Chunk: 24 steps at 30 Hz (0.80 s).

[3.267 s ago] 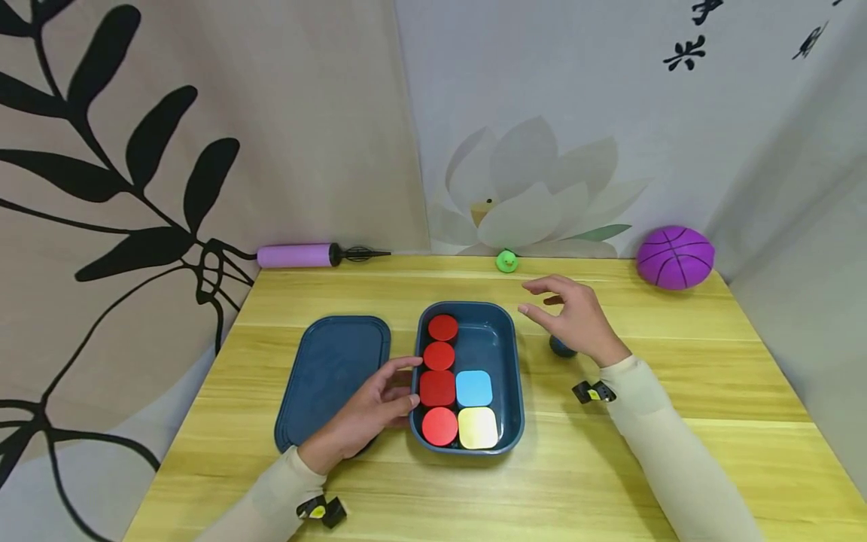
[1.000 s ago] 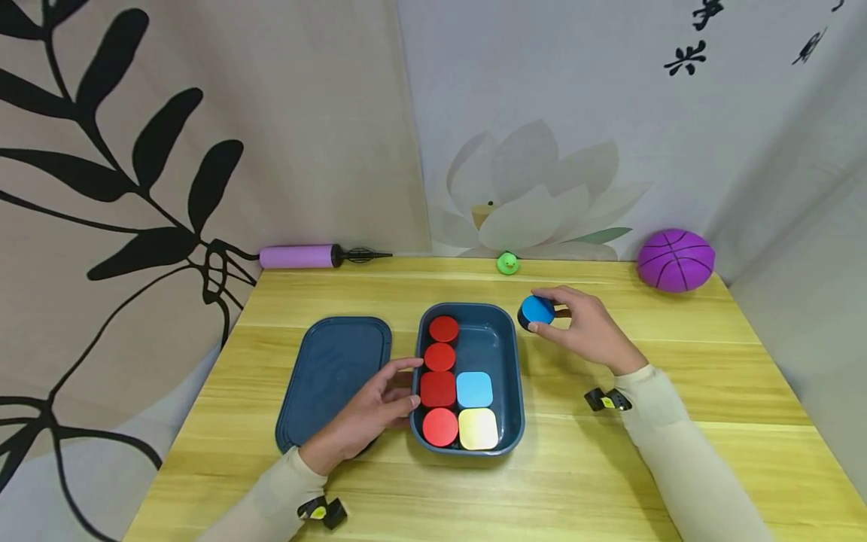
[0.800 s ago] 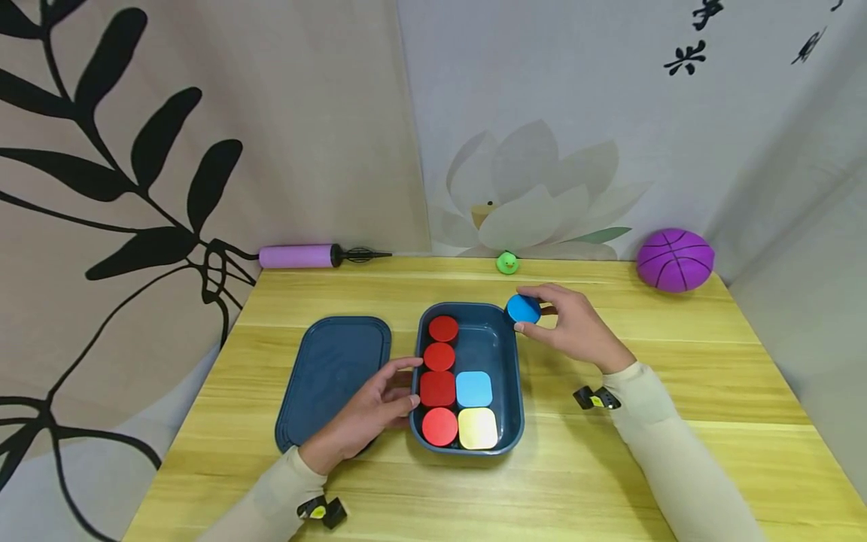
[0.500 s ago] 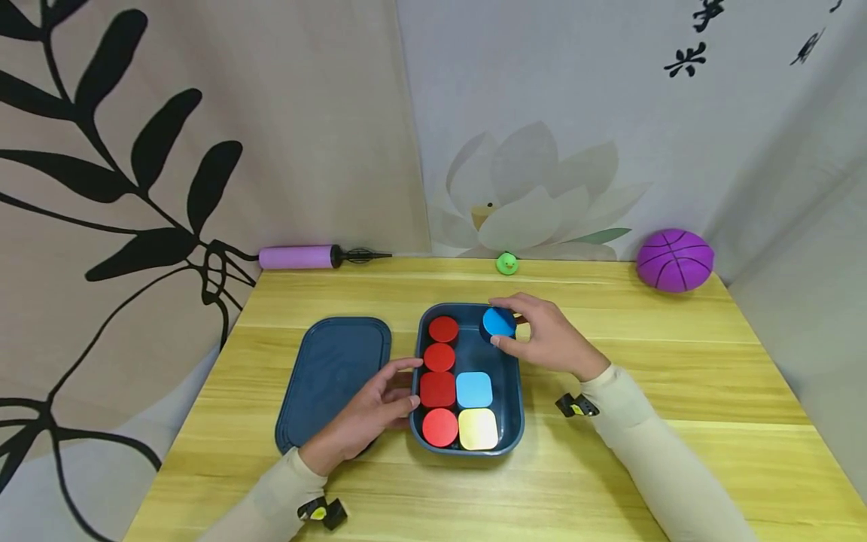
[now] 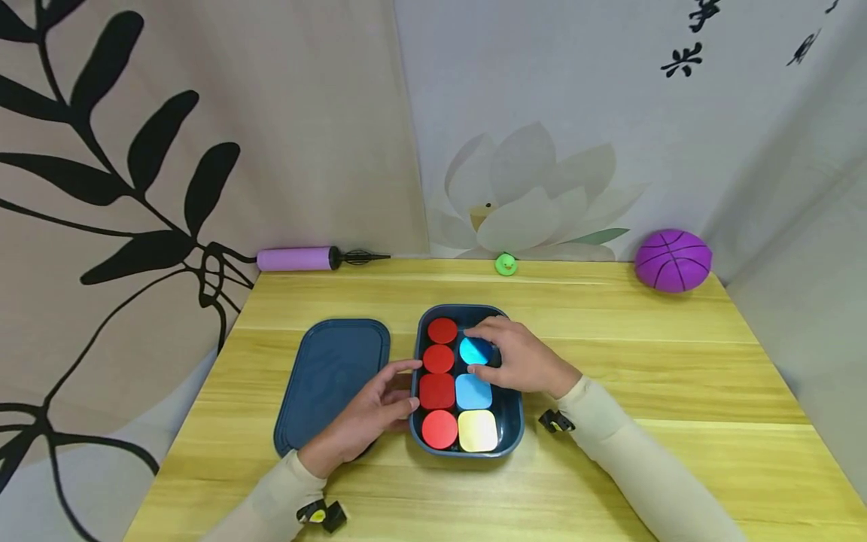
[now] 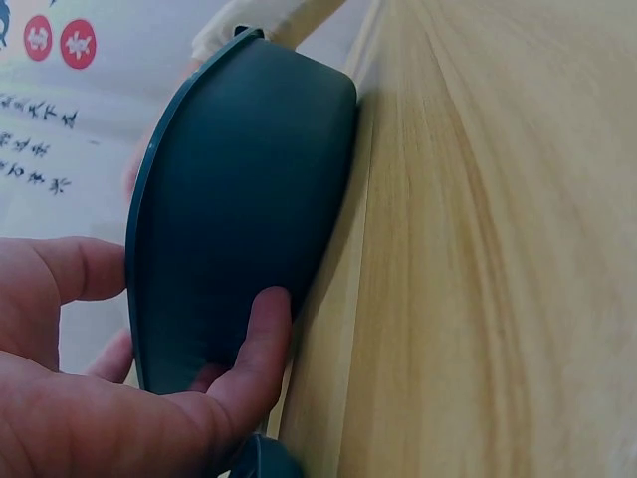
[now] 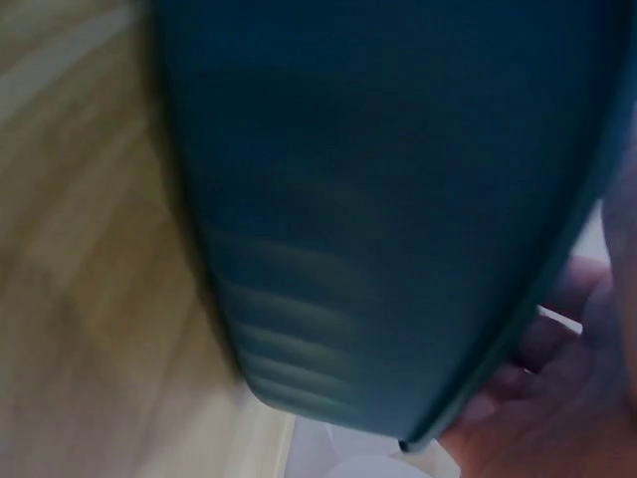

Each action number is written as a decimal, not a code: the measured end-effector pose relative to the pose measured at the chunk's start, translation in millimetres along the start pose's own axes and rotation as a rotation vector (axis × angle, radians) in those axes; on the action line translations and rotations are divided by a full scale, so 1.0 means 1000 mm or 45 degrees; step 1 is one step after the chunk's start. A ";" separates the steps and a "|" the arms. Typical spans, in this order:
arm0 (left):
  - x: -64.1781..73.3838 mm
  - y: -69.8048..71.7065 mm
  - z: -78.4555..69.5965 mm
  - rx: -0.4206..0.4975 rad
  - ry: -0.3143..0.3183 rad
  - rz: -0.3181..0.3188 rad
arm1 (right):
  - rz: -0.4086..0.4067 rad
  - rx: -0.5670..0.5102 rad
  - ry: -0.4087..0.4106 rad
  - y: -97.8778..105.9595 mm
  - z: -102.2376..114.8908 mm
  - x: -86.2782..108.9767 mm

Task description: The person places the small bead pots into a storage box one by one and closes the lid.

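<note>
My right hand (image 5: 524,361) pinches a blue round block (image 5: 474,351) between thumb and fingers, inside a dark blue box (image 5: 509,421). It sits just behind a light blue square block (image 5: 473,391), with a yellow square block (image 5: 477,430) in front of that. Several red blocks (image 5: 437,391) line the box's left side. My left hand (image 5: 372,403) rests against the left wall, its fingers fairly straight. The left wrist view shows its fingers touching the rim and outer side of the box (image 6: 239,199). In the right wrist view the box's outer wall (image 7: 378,199) hides the block.
A dark blue lid (image 5: 332,376) lies left of the box, partly under the left hand. Along the table's back edge are a purple pump (image 5: 294,260), a small green duck (image 5: 506,264) and a purple ball (image 5: 673,261). A patterned curtain hangs behind.
The right hand took hold of the blue round block right of the box, carried it left over the rim and lowered it behind the light blue block. The left hand stayed in place.
</note>
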<state>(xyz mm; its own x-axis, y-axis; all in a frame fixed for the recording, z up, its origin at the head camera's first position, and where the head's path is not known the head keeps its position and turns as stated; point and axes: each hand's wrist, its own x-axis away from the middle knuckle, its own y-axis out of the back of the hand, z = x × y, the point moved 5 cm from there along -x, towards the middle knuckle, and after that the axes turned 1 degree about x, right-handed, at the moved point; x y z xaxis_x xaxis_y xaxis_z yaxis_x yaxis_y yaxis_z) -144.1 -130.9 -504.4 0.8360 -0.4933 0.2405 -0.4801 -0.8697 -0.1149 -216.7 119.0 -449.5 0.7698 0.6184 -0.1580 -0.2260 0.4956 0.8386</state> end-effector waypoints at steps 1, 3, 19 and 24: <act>0.000 0.000 0.000 -0.001 0.001 -0.001 | 0.007 0.023 0.003 -0.002 0.000 0.000; 0.000 0.000 0.000 0.000 0.008 -0.003 | 0.018 0.074 0.002 -0.007 0.001 0.000; 0.000 -0.001 0.000 -0.011 0.010 -0.011 | 0.098 0.299 0.029 -0.022 0.004 0.002; 0.000 -0.001 -0.001 -0.010 0.008 -0.013 | 0.104 0.300 0.018 -0.021 0.003 0.002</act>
<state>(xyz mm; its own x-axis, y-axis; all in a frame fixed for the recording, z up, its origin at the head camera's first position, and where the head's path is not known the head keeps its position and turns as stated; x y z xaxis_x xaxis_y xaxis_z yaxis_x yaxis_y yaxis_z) -144.1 -129.7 -503.1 0.8392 -0.4841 0.2478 -0.4735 -0.8745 -0.1048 -208.5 107.6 -465.6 0.7458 0.6600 -0.0907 -0.1405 0.2888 0.9470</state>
